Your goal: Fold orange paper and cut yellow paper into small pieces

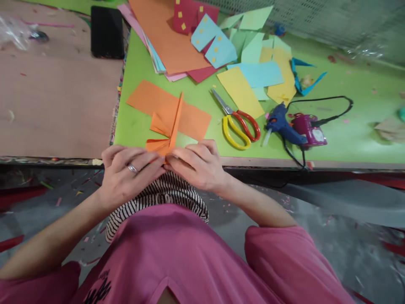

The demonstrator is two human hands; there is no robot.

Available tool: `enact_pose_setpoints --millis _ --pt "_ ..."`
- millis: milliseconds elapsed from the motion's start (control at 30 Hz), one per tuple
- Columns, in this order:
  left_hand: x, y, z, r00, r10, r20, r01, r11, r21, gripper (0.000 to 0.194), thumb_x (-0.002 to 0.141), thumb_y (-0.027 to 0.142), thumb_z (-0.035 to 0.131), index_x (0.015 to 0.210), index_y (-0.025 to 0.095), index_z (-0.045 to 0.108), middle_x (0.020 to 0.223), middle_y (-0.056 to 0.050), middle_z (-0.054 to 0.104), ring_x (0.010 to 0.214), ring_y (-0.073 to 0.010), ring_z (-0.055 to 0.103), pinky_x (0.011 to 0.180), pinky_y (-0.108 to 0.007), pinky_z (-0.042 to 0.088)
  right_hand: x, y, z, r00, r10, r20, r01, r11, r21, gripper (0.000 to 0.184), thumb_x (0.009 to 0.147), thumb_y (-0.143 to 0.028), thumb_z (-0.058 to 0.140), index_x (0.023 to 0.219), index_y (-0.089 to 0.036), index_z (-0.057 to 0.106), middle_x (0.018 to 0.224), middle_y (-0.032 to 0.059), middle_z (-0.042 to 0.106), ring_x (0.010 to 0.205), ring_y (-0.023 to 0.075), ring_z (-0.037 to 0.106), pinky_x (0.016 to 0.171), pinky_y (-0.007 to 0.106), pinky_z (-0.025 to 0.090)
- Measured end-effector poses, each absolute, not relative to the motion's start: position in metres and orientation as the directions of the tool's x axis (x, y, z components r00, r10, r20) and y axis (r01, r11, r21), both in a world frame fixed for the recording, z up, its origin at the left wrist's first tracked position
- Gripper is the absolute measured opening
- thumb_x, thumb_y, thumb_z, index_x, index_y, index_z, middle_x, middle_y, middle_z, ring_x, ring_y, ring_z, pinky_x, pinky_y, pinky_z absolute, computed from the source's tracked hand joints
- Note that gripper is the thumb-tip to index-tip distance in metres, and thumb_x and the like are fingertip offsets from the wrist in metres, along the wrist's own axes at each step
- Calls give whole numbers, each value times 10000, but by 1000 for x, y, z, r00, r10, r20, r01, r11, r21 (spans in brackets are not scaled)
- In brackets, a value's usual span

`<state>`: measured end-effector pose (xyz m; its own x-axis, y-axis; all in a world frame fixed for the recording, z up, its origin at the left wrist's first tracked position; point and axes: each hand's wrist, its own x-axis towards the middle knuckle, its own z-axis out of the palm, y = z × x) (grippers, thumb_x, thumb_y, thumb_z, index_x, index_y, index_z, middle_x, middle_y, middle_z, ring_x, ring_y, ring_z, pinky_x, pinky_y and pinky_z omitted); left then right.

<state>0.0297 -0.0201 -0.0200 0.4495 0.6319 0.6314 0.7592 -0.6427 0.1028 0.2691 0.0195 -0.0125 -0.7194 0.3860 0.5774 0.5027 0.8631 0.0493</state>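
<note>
A folded piece of orange paper (173, 126), with creased flaps and a narrow upright strip, is pinched at its near end by both hands at the table's front edge. My left hand (129, 171), with a ring on one finger, is closed on its left side. My right hand (198, 164) grips it from the right, the fingertips of both hands almost meeting. The fingers hide the paper's near end. Just beyond lies a flat orange paper strip (196, 119) on the green table. Scissors (236, 122) with one red and one yellow handle rest to the right of my right hand.
A blue glue gun (284, 126) with a black cord leans by a purple box (310, 131) on the right. Coloured paper sheets (177, 46) and cut pieces (262, 74) spread across the back. A black phone-like slab (107, 31) lies at the upper left.
</note>
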Motion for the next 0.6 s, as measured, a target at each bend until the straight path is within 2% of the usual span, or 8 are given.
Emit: enact_pose_setpoints --millis 67,133,167,233,300,367,467,600 --pt "30 -11 -2 375 682 627 784 -595 179 204 928 251 739 1118 322 720 1046 18 825 962 -243 740 842 -472 540 260 36 13 -726 429 538 509 861 1 93 1041 -300 610 1061 -292 701 1101 -14 770 1026 190 638 874 394 448" --pt "28 3 18 220 761 611 781 -513 357 85 991 284 651 983 275 735 946 44 814 887 -196 733 853 -450 555 246 60 45 -697 504 509 552 831 -67 237 1065 -411 553 991 -256 716 1097 10 765 1056 221 648 898 435 456" --pt "27 10 28 179 825 536 754 -465 464 139 1003 342 632 980 262 743 953 63 803 903 -178 724 861 -423 567 238 73 62 -706 525 475 555 827 -89 315 1078 -452 508 994 -239 724 1084 14 760 1074 224 650 911 442 459" --pt "23 27 41 -10 912 410 576 -330 748 239 991 419 624 1003 207 734 976 77 780 912 -152 707 833 -354 582 220 100 91 -760 530 376 509 845 -164 465 1078 -530 438 931 -192 721 937 -23 743 961 148 657 857 372 466" --pt "21 42 47 -76 963 258 293 -226 929 227 954 376 630 916 164 700 901 109 762 855 -125 701 789 -310 572 204 122 112 -782 563 268 519 826 -220 622 1035 -604 347 825 -124 681 836 -84 695 877 80 631 810 320 435" --pt "22 54 45 -67 991 115 53 -111 992 174 911 304 628 814 166 665 796 127 728 774 -87 687 746 -269 550 191 133 125 -787 595 165 548 796 -257 650 991 -592 311 653 -96 560 701 -118 600 805 39 592 729 292 393" --pt "25 64 36 -90 995 31 -222 -51 974 154 750 269 770 710 194 641 672 93 683 608 -44 619 602 -186 512 183 135 129 -764 643 61 596 738 -317 503 979 -381 554 551 -144 439 552 -117 456 692 15 511 634 231 339" --pt "28 63 28 -52 995 -85 -374 59 926 209 641 233 865 662 200 660 675 46 665 607 -58 589 552 -171 476 186 132 123 -767 642 5 584 701 -410 429 948 -207 635 570 -178 434 532 -92 346 602 50 359 573 262 275"
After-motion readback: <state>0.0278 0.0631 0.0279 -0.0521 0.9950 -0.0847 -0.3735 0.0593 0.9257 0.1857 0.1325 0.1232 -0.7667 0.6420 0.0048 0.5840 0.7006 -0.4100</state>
